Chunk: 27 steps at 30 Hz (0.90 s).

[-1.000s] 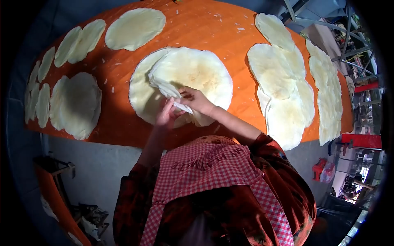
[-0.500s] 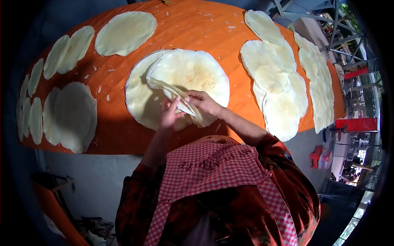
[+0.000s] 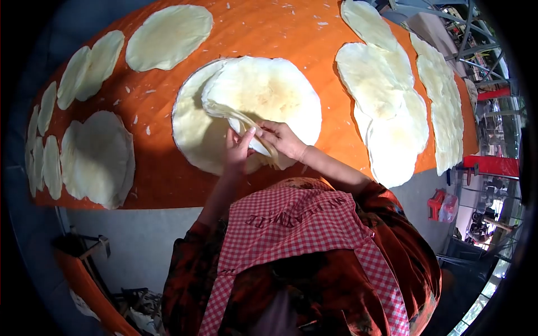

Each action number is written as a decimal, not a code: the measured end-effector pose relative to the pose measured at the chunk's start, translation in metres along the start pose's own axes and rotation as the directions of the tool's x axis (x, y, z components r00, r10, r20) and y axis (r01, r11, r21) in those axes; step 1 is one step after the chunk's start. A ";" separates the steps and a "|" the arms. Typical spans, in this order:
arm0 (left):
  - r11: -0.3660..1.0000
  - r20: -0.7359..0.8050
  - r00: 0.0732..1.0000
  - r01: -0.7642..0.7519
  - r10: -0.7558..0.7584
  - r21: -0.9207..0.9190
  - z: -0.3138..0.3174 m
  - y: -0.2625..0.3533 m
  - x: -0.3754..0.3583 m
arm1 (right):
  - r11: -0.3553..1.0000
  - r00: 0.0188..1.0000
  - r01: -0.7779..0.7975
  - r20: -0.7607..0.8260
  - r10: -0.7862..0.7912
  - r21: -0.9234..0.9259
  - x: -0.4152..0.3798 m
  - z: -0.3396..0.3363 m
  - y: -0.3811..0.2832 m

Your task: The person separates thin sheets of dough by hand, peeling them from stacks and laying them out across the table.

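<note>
Two overlapping piles of thin, round, pale flatbread sheets lie in the middle of the orange-covered table [image 3: 157,187]. The upper flatbread pile [image 3: 269,84] rests partly over the left flatbread pile [image 3: 188,131], and its near left edge is lifted and bent up. My left hand [image 3: 237,147] grips that raised edge, thumb on top. Beside it, my right hand [image 3: 283,140] pinches the same layered edges, its fingers curled. Several layers show between the hands, with a white underside visible. How many sheets each hand holds is hidden.
More flatbread sheets lie around: a round one [image 3: 170,36] at the back left, a stack [image 3: 98,159] at the left, overlapping ones [image 3: 386,112] at the right and a long row [image 3: 440,106] beyond. White crumbs dot the cloth. A red stool [image 3: 436,204] stands on the floor at right.
The view has shifted slightly. Both hands stay at the lifted edge of the pile, with small finger movements; the layers between them have bent a little differently.
</note>
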<state>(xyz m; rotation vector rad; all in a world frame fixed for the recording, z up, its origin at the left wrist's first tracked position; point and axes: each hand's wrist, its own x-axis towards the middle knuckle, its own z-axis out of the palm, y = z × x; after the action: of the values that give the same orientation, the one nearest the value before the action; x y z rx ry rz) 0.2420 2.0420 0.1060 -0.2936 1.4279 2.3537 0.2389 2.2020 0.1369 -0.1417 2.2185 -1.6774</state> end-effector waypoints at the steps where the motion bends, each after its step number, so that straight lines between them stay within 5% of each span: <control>1: 0.999 -0.003 1.000 -0.023 0.023 -0.025 0.003 0.002 -0.001 | 0.999 0.999 0.041 -0.012 -0.041 -0.026 0.000 -0.002 0.002; 7: 0.990 0.018 0.992 -0.125 0.127 -0.068 -0.003 -0.016 0.007 | 0.996 0.994 0.072 -0.076 -0.077 -0.056 -0.004 -0.006 0.000; 10: 0.966 0.008 0.981 -0.194 0.195 0.173 -0.012 -0.024 0.012 | 0.919 0.985 -0.030 -0.169 -0.041 -0.394 -0.006 0.000 -0.017; 14: 0.976 -0.066 0.978 -0.189 0.197 0.112 -0.005 -0.017 0.010 | 0.844 0.965 0.076 -0.174 -0.197 -0.531 0.006 0.003 0.005; 15: 0.980 -0.092 0.978 -0.180 0.187 0.088 -0.007 -0.018 0.010 | 0.908 0.989 -0.046 -0.144 -0.015 -0.416 0.007 0.000 -0.004; 18: 0.993 -0.119 0.987 -0.098 0.106 0.069 -0.013 -0.016 0.006 | 0.997 0.997 -0.072 0.005 0.072 -0.002 0.010 -0.006 0.005; 22: 0.950 -0.120 0.980 -0.187 0.162 -0.248 -0.007 0.007 0.011 | 0.995 0.994 -0.096 0.054 0.096 -0.004 0.024 -0.010 0.001; 23: 0.933 -0.196 0.981 -0.065 -0.006 -0.354 -0.011 0.013 0.020 | 0.995 0.993 -0.097 0.076 0.094 0.030 0.031 -0.009 -0.003; 25: 0.956 -0.202 0.979 -0.088 0.031 -0.279 -0.017 0.025 0.029 | 0.988 0.991 -0.114 0.075 0.107 0.101 0.045 -0.003 -0.014; 27: 0.974 -0.181 0.982 -0.086 0.048 -0.208 -0.021 0.028 0.031 | 0.989 0.984 -0.145 0.102 0.148 -0.038 0.067 0.001 -0.015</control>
<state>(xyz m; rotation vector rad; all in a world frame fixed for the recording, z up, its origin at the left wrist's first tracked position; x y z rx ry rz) 0.2021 2.0178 0.1072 -0.5303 1.2742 2.5986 0.1750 2.1779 0.1363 -0.0706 2.1228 -1.5239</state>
